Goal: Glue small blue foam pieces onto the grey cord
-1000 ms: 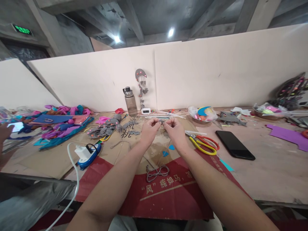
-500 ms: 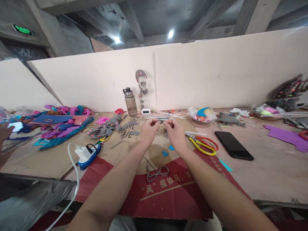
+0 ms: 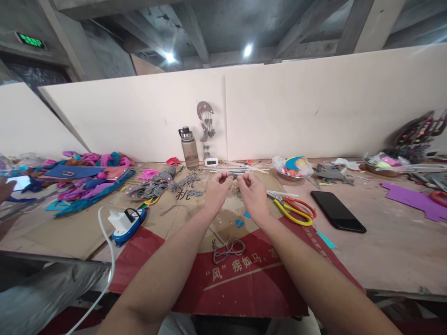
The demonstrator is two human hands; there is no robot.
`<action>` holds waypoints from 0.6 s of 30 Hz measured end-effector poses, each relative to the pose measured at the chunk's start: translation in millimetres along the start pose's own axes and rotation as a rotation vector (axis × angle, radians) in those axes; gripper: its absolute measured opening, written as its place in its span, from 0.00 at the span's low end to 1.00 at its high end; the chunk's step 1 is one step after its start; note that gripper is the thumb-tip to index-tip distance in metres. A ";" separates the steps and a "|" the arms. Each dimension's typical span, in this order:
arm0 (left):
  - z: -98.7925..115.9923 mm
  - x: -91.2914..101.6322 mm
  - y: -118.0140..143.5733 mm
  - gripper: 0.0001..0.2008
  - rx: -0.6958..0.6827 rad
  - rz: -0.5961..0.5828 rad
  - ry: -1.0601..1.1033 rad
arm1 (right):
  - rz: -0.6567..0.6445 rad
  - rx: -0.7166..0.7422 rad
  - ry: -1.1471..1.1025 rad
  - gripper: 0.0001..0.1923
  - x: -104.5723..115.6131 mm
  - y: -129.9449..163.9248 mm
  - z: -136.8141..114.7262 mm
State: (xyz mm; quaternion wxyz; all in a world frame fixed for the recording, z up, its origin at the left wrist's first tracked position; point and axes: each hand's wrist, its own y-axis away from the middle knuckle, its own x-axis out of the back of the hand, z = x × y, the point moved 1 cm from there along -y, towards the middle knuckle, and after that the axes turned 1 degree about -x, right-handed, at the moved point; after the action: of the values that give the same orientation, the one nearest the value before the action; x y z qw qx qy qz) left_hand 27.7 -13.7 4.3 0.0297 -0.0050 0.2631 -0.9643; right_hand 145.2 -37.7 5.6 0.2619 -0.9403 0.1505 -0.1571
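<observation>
I had both bare hands out over the tabletop (image 3: 391, 256), forearms reaching in from the near edge. The grip of the left hand (image 3: 217, 190) and that of the right hand (image 3: 254, 190) were each pinched, thumb to fingers, on one small dark-grey piece (image 3: 234, 176), which sat above the tan part of a flattened tan-and-red cardboard sheet (image 3: 251, 298); its shape was mostly hidden from me by the fingertips.

Below the wrists I saw two small bright-blue flat scraps (image 3: 239, 223), and nearer me, on the red part, a looped thin grey cord (image 3: 228, 252). Just beside the right wrist lay metal scissors with one red and one yellow handle (image 3: 287, 200), and farther right a black rectangular phone (image 3: 338, 211).

Left of the left hand lay a heap of grey pieces with pink dots (image 3: 153, 187), and near it a blue power strip (image 3: 138, 228) with a white plug-in adapter (image 3: 120, 221). At the back, against the off-white partition (image 3: 314, 107), stood a translucent grey-brown bottle with a black lid (image 3: 190, 151), beside a grey crescent-shaped ornament with dangling strands (image 3: 203, 109). At my far left edge, another person's hand (image 3: 5, 190) was near a lit screen (image 3: 17, 183)
</observation>
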 end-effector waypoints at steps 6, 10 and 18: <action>1.8 -0.4 0.7 0.05 0.012 0.000 0.005 | 0.016 -0.018 0.015 0.09 -0.6 0.3 -1.7; 1.0 -0.2 0.8 0.04 0.012 -0.005 0.018 | 0.031 -0.027 0.019 0.09 -1.0 -0.1 -1.8; -1.1 -1.8 0.7 0.06 0.052 -0.044 0.146 | 0.052 0.007 0.067 0.08 0.6 2.3 -3.1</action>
State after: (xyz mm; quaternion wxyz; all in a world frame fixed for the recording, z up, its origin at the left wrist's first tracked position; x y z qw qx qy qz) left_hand 29.5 -13.5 3.0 -0.0108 0.0605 0.2394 -0.9690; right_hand 144.1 -41.1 6.9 0.2639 -0.9293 0.1832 -0.1823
